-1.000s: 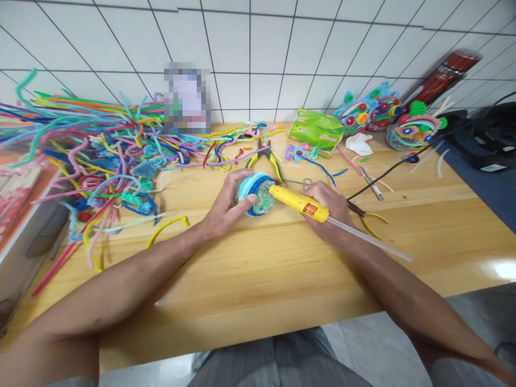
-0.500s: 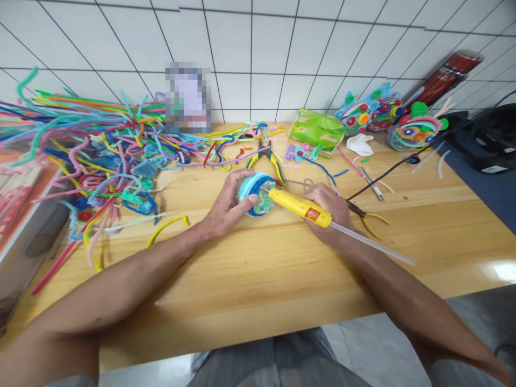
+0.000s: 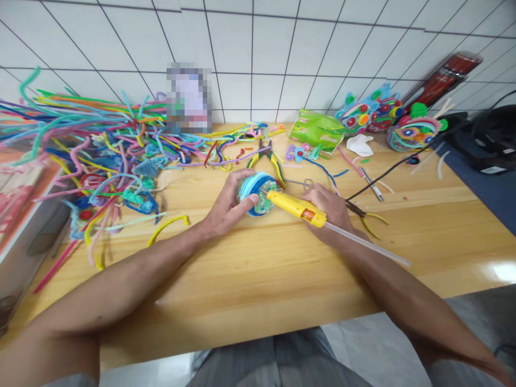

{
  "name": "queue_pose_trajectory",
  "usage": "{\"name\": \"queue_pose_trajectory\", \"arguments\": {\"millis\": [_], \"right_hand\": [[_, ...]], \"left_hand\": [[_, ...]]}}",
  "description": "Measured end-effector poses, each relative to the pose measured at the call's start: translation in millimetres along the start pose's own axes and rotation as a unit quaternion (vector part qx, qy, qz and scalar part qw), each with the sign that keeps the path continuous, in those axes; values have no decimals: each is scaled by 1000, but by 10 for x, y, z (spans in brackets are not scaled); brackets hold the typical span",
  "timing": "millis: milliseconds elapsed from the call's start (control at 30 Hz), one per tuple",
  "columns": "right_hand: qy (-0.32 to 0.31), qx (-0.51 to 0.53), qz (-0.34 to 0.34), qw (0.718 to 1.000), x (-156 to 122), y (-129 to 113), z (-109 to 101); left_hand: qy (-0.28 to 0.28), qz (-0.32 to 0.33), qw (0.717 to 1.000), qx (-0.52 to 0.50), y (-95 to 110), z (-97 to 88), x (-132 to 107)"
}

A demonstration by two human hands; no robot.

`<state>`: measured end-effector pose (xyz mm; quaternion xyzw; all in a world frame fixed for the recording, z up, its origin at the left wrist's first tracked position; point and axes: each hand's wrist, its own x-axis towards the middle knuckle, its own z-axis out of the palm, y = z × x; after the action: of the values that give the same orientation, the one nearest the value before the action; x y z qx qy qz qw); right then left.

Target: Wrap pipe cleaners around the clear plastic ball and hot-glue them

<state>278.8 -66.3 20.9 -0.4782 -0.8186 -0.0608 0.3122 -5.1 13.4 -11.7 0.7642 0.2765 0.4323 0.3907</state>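
Note:
My left hand (image 3: pixel 226 207) is closed around a round craft piece wound from blue and green pipe cleaners (image 3: pixel 257 193), holding it on the wooden table (image 3: pixel 258 279). My right hand (image 3: pixel 331 212) grips a yellow hot glue gun (image 3: pixel 296 207). Its nozzle touches the upper face of the round piece. A clear glue stick (image 3: pixel 366 244) pokes out of the gun's back toward the right.
A big tangle of coloured pipe cleaners (image 3: pixel 92 145) covers the table's left side. Yellow-handled pliers (image 3: pixel 266 156), small scissors (image 3: pixel 300 184), a green packet (image 3: pixel 316 129) and finished colourful craft pieces (image 3: pixel 382 115) lie behind. A black cord (image 3: pixel 387 173) runs right. A loose yellow pipe cleaner (image 3: pixel 167 227) lies near my left wrist.
The glue gun's tip has crept slightly left across the round piece and my right hand shifted a little with it. My left hand has held still.

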Motion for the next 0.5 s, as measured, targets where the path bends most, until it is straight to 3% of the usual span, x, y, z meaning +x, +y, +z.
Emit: {"name": "queue_pose_trajectory", "arguments": {"millis": [267, 500], "right_hand": [[18, 17, -21, 999, 9, -16, 3], [8, 63, 44, 997, 52, -69, -82]], "left_hand": [[1, 3, 1000, -1, -13, 5, 1], [-6, -3, 1000, 8, -3, -11, 2]]}}
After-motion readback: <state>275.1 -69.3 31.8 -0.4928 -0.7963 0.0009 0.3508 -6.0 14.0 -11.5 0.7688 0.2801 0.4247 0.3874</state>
